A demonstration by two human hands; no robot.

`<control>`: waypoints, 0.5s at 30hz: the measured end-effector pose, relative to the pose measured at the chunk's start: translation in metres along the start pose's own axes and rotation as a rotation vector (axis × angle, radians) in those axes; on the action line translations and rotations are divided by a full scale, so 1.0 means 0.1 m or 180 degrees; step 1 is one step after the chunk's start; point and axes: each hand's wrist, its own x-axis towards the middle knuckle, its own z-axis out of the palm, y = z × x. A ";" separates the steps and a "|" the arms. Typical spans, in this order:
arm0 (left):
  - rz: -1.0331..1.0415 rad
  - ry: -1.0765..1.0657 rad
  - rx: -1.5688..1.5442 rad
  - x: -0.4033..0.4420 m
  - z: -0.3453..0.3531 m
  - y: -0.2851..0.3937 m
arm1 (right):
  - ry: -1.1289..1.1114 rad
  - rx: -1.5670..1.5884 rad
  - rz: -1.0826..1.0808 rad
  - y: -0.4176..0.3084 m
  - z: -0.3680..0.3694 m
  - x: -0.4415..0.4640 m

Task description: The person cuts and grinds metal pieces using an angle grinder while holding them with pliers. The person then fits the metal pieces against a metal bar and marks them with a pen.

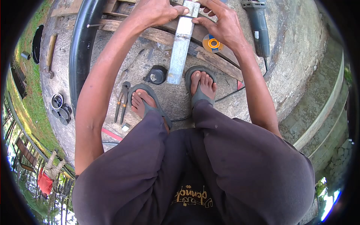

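Note:
A long, silvery galvanized metal bar [179,52] slants between my feet, with a dark line across its upper part and a rough mark lower down. My left hand [156,12] grips its upper end from the left, thumb lying on the face. On the other side, my right hand [224,25] holds the same end, thumb at the edge near the dark line and fingers curled by the top. Part of the bar's far end is cut off by the frame. An orange-centred disc [213,43] lies just below my right hand. The black tape measure [156,74] sits left of the bar's lower end.
An angle grinder [257,32] with its cord lies right. Wooden planks [219,62] run beneath the bar. At left are a thick black pipe [83,48], a hammer [51,54], orange-handled pincers [122,101] and several round containers [57,101]. A person [45,183] is in the background.

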 end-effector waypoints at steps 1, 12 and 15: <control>-0.0048 0.0015 -0.0104 -0.02 0.00 0.03 | 0.0111 -0.0116 -0.0196 0.03 0.03 0.00; 0.0238 0.0103 0.0546 -0.04 0.07 0.11 | 0.0576 -0.0308 -0.0565 0.04 -0.10 0.02; 0.0083 -0.0179 0.0674 0.00 0.02 0.16 | 0.1367 0.0165 0.0078 0.29 -0.47 0.13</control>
